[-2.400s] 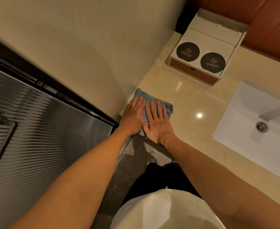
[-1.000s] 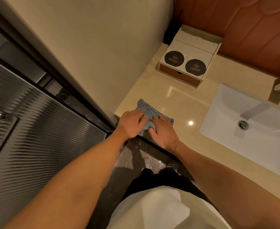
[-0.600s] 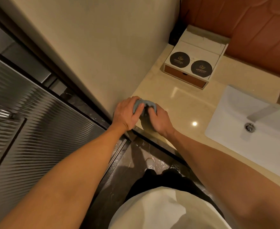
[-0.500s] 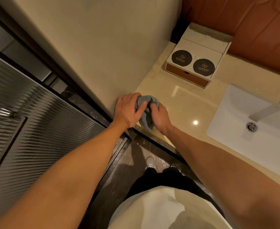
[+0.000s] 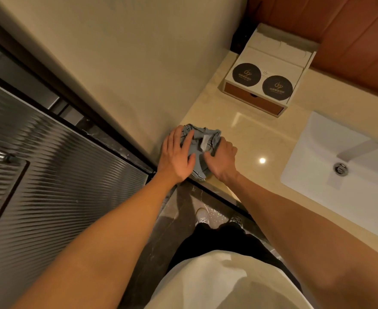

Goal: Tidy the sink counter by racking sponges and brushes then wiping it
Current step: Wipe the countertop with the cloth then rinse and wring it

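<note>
The cloth (image 5: 202,137) sits bunched on the bench (image 5: 261,134) corner by the wall (image 5: 139,74). Our left grip (image 5: 177,155) lies spread, pinning it; our right grip (image 5: 222,161) curls round its edge, likely to gather a wiping pad.

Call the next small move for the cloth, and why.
Probably sweep the cloth rightward along the counter toward the sink. It sits bunched at the corner by the wall, left hand flat on it, right hand gripping it, with bare counter ahead.
</note>
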A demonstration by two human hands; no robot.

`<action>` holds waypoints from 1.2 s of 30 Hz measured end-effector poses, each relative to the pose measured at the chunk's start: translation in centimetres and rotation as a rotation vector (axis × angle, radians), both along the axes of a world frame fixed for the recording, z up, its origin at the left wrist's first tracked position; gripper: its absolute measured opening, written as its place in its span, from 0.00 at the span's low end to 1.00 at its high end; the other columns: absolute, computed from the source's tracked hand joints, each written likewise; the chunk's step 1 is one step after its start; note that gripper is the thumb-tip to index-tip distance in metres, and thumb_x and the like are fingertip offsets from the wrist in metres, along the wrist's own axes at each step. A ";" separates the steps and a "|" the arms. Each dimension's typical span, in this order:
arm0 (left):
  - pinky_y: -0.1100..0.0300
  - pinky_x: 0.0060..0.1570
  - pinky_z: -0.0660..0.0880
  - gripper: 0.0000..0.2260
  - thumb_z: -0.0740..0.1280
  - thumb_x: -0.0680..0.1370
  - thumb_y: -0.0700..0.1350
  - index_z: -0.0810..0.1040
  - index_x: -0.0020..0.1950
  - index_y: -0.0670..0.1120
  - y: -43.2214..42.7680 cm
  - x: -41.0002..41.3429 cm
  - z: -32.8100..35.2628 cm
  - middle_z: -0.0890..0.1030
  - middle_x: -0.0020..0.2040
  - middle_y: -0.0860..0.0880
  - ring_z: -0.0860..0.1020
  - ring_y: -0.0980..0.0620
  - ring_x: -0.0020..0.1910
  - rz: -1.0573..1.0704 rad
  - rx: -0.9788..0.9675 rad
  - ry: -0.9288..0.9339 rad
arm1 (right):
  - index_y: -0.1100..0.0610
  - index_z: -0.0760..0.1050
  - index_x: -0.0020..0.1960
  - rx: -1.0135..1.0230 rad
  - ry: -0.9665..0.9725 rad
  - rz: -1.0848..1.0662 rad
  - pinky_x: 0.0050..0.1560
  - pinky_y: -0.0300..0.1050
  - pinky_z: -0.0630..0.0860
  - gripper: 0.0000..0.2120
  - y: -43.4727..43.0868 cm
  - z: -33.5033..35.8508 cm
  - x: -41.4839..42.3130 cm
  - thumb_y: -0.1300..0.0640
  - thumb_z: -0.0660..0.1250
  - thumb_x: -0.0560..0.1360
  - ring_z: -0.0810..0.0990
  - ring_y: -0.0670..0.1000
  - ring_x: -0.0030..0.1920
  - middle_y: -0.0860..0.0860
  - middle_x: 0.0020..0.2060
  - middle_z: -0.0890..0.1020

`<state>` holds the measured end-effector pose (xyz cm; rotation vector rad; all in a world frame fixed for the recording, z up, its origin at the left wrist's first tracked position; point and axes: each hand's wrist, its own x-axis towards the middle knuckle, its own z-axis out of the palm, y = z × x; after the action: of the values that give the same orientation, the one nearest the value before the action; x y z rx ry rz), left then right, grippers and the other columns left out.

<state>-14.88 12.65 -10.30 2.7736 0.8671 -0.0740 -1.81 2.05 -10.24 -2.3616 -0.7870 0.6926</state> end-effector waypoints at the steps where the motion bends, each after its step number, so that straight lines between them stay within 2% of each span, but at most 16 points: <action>1: 0.41 0.79 0.48 0.31 0.56 0.83 0.54 0.50 0.84 0.47 0.1 -0.1 -0.4 0.47 0.82 0.37 0.46 0.39 0.82 -0.009 -0.055 0.059 | 0.61 0.66 0.71 -0.003 -0.024 0.024 0.63 0.55 0.65 0.28 -0.3 0.0 -0.1 0.51 0.66 0.75 0.68 0.63 0.63 0.61 0.62 0.72; 3: 0.43 0.79 0.42 0.31 0.54 0.84 0.56 0.47 0.84 0.49 0.3 -0.3 -1.2 0.42 0.83 0.40 0.39 0.43 0.82 -0.035 -0.133 0.148 | 0.61 0.58 0.78 0.001 -0.112 0.113 0.68 0.58 0.65 0.37 -0.9 0.2 -0.2 0.48 0.66 0.73 0.63 0.63 0.69 0.62 0.70 0.66; 5: 0.43 0.79 0.39 0.31 0.53 0.85 0.57 0.45 0.84 0.50 0.4 -0.5 -1.6 0.41 0.83 0.42 0.36 0.45 0.81 -0.043 -0.159 0.166 | 0.59 0.58 0.79 -0.005 -0.248 0.273 0.72 0.62 0.61 0.40 -1.1 0.1 -0.4 0.45 0.64 0.73 0.59 0.64 0.74 0.62 0.75 0.62; 7: 0.43 0.79 0.38 0.31 0.55 0.84 0.57 0.48 0.84 0.49 0.4 -0.4 -1.7 0.44 0.83 0.41 0.38 0.44 0.82 -0.040 -0.151 0.153 | 0.58 0.57 0.80 -0.021 -0.335 0.416 0.76 0.63 0.54 0.39 -0.9 -0.2 -0.8 0.43 0.63 0.74 0.54 0.64 0.78 0.62 0.79 0.56; 11: 0.44 0.79 0.37 0.31 0.58 0.84 0.55 0.50 0.83 0.46 0.8 0.7 -0.7 0.50 0.82 0.38 0.44 0.41 0.82 -0.063 -0.072 0.181 | 0.55 0.51 0.82 -0.129 -0.320 0.498 0.78 0.63 0.41 0.40 0.3 -0.4 -1.0 0.38 0.57 0.76 0.39 0.60 0.81 0.59 0.81 0.44; 13: 0.45 0.79 0.37 0.31 0.56 0.84 0.54 0.48 0.83 0.46 0.6 0.9 -0.5 0.48 0.82 0.38 0.43 0.41 0.82 -0.052 -0.068 0.224 | 0.53 0.46 0.83 -0.222 -0.285 0.543 0.78 0.62 0.37 0.42 0.5 -0.4 -0.9 0.35 0.52 0.75 0.37 0.59 0.80 0.58 0.81 0.41; 15: 0.45 0.79 0.37 0.31 0.55 0.85 0.53 0.44 0.83 0.45 0.2 0.9 -0.4 0.43 0.82 0.38 0.39 0.41 0.81 -0.028 -0.055 0.301 | 0.54 0.42 0.83 -0.284 -0.274 0.611 0.78 0.60 0.38 0.43 0.2 -0.4 -1.4 0.34 0.54 0.77 0.37 0.59 0.80 0.58 0.81 0.40; 19: 0.44 0.79 0.37 0.47 0.67 0.78 0.56 0.38 0.82 0.39 -0.4 1.6 0.1 0.37 0.81 0.37 0.35 0.39 0.80 -0.001 0.015 0.504 | 0.55 0.40 0.82 -0.319 -0.301 0.692 0.79 0.58 0.42 0.46 -0.8 -0.4 -2.6 0.36 0.60 0.77 0.40 0.61 0.81 0.59 0.81 0.40; 21: 0.45 0.79 0.38 0.49 0.69 0.77 0.57 0.39 0.81 0.38 -0.5 2.5 0.5 0.38 0.82 0.37 0.36 0.39 0.81 0.030 0.061 0.548 | 0.55 0.41 0.82 -0.319 -0.306 0.693 0.79 0.58 0.44 0.46 -0.5 -0.2 -2.8 0.36 0.60 0.76 0.43 0.62 0.81 0.60 0.81 0.43; 26: 0.47 0.80 0.39 0.43 0.65 0.79 0.53 0.41 0.82 0.37 -0.6 2.3 0.3 0.38 0.82 0.37 0.37 0.40 0.81 0.054 0.004 0.496 | 0.53 0.46 0.82 -0.384 -0.406 0.764 0.75 0.58 0.54 0.44 -0.2 0.5 -2.9 0.33 0.58 0.76 0.53 0.62 0.79 0.60 0.81 0.50; 29: 0.48 0.80 0.38 0.42 0.65 0.80 0.51 0.41 0.82 0.39 0.5 1.1 -0.2 0.36 0.82 0.41 0.34 0.44 0.81 0.004 -0.142 0.373 | 0.48 0.45 0.82 -0.428 -0.367 0.758 0.72 0.59 0.55 0.37 -0.5 0.6 -2.2 0.34 0.50 0.79 0.52 0.60 0.79 0.57 0.81 0.48; 31: 0.49 0.80 0.38 0.42 0.65 0.81 0.53 0.41 0.82 0.39 0.9 0.6 -0.4 0.37 0.82 0.42 0.35 0.45 0.81 -0.013 -0.205 0.317 | 0.47 0.50 0.82 -0.416 -0.340 0.725 0.71 0.59 0.57 0.31 -0.3 0.8 -1.9 0.38 0.48 0.81 0.55 0.60 0.77 0.56 0.80 0.53; 34: 0.49 0.80 0.40 0.35 0.62 0.83 0.49 0.47 0.82 0.36 0.2 -0.1 -0.6 0.40 0.83 0.40 0.37 0.43 0.81 0.015 -0.258 0.255 | 0.48 0.63 0.75 -0.343 -0.433 0.726 0.67 0.59 0.60 0.24 -0.4 1.2 -2.1 0.43 0.55 0.80 0.63 0.61 0.70 0.58 0.73 0.65; 36: 0.49 0.80 0.41 0.32 0.59 0.83 0.46 0.48 0.82 0.36 -0.4 -0.1 -0.3 0.41 0.83 0.39 0.37 0.43 0.81 0.039 -0.269 0.259 | 0.50 0.67 0.70 -0.303 -0.572 0.762 0.71 0.62 0.55 0.22 -0.4 1.1 -2.1 0.44 0.58 0.79 0.64 0.62 0.70 0.59 0.72 0.67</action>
<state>-14.95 12.24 -10.55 2.5278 0.8961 -0.5141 -3.96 1.68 -9.17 -2.5330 -2.0134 0.4198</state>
